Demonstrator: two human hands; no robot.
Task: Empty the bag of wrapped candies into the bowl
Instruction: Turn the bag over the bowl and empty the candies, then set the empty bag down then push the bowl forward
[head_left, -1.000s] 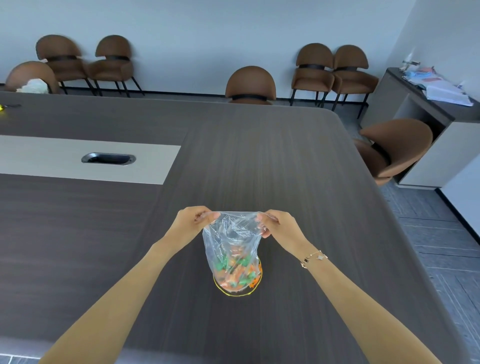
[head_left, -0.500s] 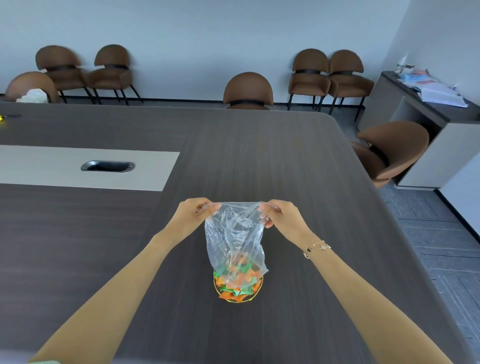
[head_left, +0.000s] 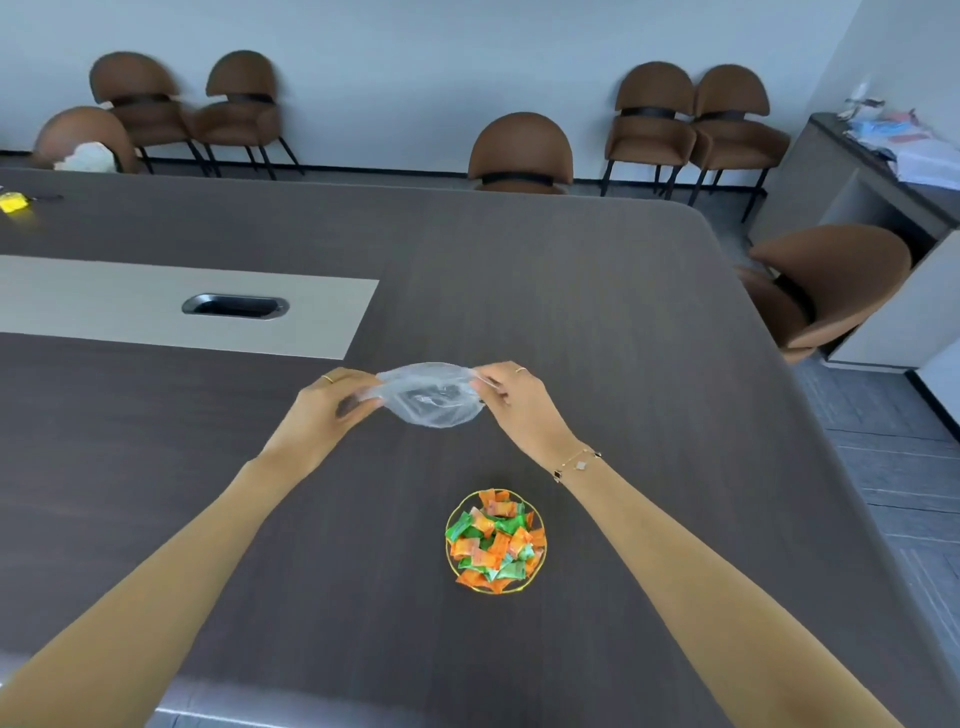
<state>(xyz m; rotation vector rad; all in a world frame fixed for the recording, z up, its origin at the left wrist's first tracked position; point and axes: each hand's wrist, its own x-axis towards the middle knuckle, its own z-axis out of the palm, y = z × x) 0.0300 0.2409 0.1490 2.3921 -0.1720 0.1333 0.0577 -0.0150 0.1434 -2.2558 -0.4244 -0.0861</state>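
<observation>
Now both hands — left hand (head_left: 324, 410), right hand (head_left: 511, 397) — pinch bag (head_left: 428, 395).

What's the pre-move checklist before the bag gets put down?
1. Bag empty: ok, clear plastic, no candy seen inside.
2. Candies in bowl: ok, heaped inside the rim.
3. Strays on table: ok, none visible around the bowl.
4. Grip: ok, left hand and right hand each pinch an end of the bag.
5. Bag clear of bowl: ok, held beyond it.
6. Bowl stable: cannot tell, base hidden.
</observation>
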